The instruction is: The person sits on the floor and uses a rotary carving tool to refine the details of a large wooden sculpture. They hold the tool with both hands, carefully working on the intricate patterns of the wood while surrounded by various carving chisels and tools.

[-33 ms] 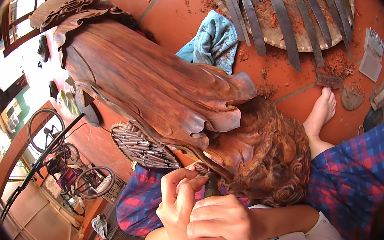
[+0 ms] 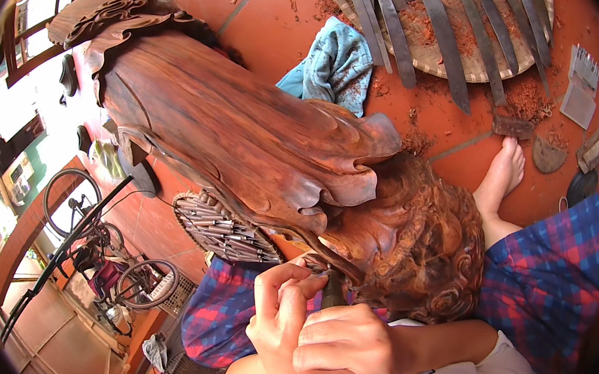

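A large reddish-brown wood carving (image 2: 234, 128) lies slantwise before me, its smooth, draped length running to the upper left. Its near end is a knobbly, curled base (image 2: 425, 254) between my legs. My right hand (image 2: 344, 352) is a fist around a dark, tapered hand tool (image 2: 333, 291), which points away from me at the carving's thin lower edge. Beside it, my left hand (image 2: 280, 329) has its fingers curled, their tips close to the tool's front end and touching the wood. The tool's working tip is too small to make out, and my fist hides its rear.
A round woven tray (image 2: 448, 66) at the upper right bears several long flat blades. A basket (image 2: 277, 252) of slender tools stands left of the carving. A blue cloth (image 2: 336, 57), wood shavings (image 2: 527, 106) and a small wooden block (image 2: 513, 126) lie on the tiles. Bicycles (image 2: 144, 282) stand farther left.
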Available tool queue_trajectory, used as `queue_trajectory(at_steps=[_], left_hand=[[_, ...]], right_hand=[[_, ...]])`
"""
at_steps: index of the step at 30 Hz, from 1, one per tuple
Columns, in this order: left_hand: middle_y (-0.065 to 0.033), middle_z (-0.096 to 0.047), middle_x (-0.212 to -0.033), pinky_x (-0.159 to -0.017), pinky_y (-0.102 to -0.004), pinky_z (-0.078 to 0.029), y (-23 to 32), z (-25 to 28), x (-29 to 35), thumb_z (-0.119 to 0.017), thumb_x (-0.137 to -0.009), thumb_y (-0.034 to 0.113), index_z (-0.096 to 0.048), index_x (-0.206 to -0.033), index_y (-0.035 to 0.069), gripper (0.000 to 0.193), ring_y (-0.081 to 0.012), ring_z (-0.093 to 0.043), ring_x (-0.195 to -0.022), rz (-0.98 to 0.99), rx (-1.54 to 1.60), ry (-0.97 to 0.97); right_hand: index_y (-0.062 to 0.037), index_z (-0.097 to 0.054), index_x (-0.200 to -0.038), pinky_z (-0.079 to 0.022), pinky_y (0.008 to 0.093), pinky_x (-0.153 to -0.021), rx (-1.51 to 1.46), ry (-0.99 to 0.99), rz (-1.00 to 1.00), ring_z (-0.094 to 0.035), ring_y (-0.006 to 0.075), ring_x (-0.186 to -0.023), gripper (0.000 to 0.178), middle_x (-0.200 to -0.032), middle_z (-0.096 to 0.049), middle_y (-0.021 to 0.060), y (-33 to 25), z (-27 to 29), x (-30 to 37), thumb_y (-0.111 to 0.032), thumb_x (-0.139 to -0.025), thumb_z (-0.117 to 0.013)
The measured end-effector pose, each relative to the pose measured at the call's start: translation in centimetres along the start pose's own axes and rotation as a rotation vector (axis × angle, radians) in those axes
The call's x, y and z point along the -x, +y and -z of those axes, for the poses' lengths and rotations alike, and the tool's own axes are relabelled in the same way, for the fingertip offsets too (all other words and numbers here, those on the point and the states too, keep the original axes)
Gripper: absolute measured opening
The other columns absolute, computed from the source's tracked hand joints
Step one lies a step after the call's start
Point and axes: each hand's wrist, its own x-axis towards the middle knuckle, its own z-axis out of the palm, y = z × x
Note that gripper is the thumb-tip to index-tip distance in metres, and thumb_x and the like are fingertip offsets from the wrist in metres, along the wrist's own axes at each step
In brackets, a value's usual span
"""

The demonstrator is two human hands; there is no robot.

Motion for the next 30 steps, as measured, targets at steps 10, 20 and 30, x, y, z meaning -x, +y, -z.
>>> queue_trajectory(at_steps=[10, 20, 30], left_hand=[[-0.0105, -0.060, -0.105, -0.055, -0.0280, -0.056, -0.4, -0.5, 0.5, -0.069, -0.071, 0.005, -0.070, -0.093, 0.002, 0.022, -0.0228, -0.073, -0.082, -0.035, 0.050, 0.002], [-0.0075, -0.059, -0.099, -0.058, -0.0284, -0.058, 0.2, -0.2, 0.0, -0.071, -0.072, 0.001, -0.070, -0.094, 0.003, 0.022, -0.0204, -0.072, -0.081, 0.017, 0.058, 0.057], [-0.0032, -0.040, -0.077, -0.085, -0.0307, -0.061, 0.4, -0.9, 0.7, -0.073, -0.067, 0.002, -0.074, -0.094, 0.009, 0.029, -0.0096, -0.049, -0.052, 0.002, 0.081, 0.040]], right_hand=[[-0.0039, -0.066, -0.077, -0.046, 0.0319, -0.051, -0.089, -0.019, -0.081, -0.059, 0.0221, -0.056, 0.014, -0.066, -0.057, 0.0073, -1.2, 0.4, -0.3, -0.016, -0.076, -0.074], [-0.0066, -0.056, -0.066, -0.046, 0.0321, -0.053, -0.033, -0.037, 0.099, -0.057, 0.0225, -0.060, 0.025, -0.067, -0.052, 0.0052, 0.2, -0.1, 1.2, -0.020, -0.073, -0.076], [-0.0071, -0.053, -0.064, -0.046, 0.0326, -0.052, -0.007, -0.178, -0.018, -0.054, 0.0215, -0.057, 0.031, -0.066, -0.051, 0.0048, -0.5, 0.9, 1.7, -0.026, -0.075, -0.075]])
